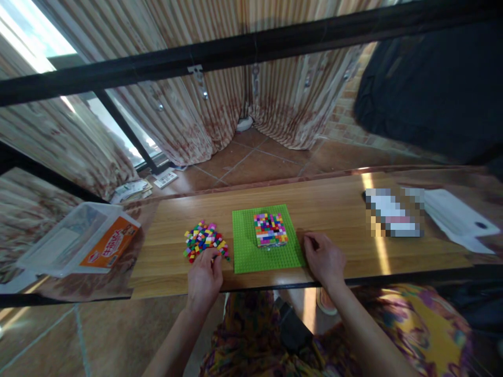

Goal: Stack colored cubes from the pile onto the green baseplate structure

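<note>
A green studded baseplate (243, 246) lies on the wooden tabletop in front of me. On it stands a square block of small multicoloured toy bricks (270, 229), packed close together, with a gap or dark spot near its middle. Left of the baseplate is a heap of loose toy bricks (203, 238). My left hand (205, 277) is at the heap's near edge, fingers curled in a pinch; what they hold, if anything, is hidden. My right hand (324, 256) rests by the baseplate's right edge, fingers curled in, with no brick visible in it.
A clear plastic box (70, 235) with an orange label sits at the table's left end. Toward the right lies a blurred flat object (393, 212), and beyond it a white tray-like piece (458, 217). A dark bar (236, 50) crosses above the far side, before striped curtains.
</note>
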The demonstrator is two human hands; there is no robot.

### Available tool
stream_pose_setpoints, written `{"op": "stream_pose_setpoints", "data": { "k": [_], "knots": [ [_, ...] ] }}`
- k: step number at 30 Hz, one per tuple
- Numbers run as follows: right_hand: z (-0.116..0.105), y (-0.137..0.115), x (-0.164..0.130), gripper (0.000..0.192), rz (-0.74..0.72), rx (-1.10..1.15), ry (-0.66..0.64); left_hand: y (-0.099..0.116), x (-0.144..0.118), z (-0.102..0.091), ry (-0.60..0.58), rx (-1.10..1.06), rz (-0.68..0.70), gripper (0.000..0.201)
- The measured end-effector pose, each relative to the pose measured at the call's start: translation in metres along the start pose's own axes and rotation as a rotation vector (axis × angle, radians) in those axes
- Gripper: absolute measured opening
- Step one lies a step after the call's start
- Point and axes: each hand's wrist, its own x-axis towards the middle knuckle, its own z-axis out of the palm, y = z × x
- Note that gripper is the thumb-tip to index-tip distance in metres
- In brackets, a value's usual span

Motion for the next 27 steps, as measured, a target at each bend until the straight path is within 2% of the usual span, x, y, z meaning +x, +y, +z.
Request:
{"op": "stream_pose_setpoints", "data": {
  "k": [6,15,27],
  "knots": [
    [0.002,0.001,0.000,0.025,-0.011,0.011,0.005,0.001,0.000,0.002,0.006,-0.043,-0.013,0.012],
    [-0.001,0.000,0.000,0.026,-0.003,0.025,-0.004,-0.002,-0.001,0.006,0.015,0.008,-0.001,0.013],
    [0.000,0.000,0.000,0.025,-0.003,0.017,0.000,-0.009,0.000,0.014,0.053,0.045,0.070,0.014]
  ]
}}
